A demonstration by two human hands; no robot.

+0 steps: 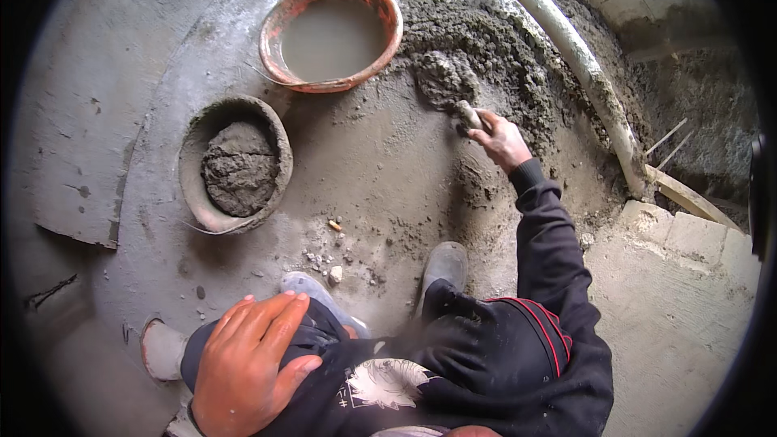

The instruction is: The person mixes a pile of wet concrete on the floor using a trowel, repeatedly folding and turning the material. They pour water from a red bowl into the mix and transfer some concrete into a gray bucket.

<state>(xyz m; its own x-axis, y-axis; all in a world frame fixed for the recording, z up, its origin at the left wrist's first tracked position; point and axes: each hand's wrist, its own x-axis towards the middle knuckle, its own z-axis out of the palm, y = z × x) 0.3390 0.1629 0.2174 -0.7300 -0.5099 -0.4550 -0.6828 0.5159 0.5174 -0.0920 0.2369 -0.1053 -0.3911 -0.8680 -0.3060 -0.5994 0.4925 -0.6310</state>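
My right hand (505, 142) grips the pale handle (468, 114) of what looks like a trowel, low over the floor. A lump of wet grey mortar (446, 77) lies at its far end and hides the blade. Beyond that spreads a crumbly heap of mortar (504, 42). My left hand (246, 358) is flat over my left knee, palm down, thumb apart, holding nothing. Ahead of it, a mud-caked bucket (283, 185) contains a mound of stiff mortar (238, 169). An orange bucket (387, 60) farther off holds murky grey water (332, 36).
A long pale pole (564, 36) curves past the heap on the right. Concrete blocks (695, 237) line the right side. A cigarette butt (334, 226) and small stones (335, 274) lie near my boots (446, 264). At left is a raised slab edge (79, 230).
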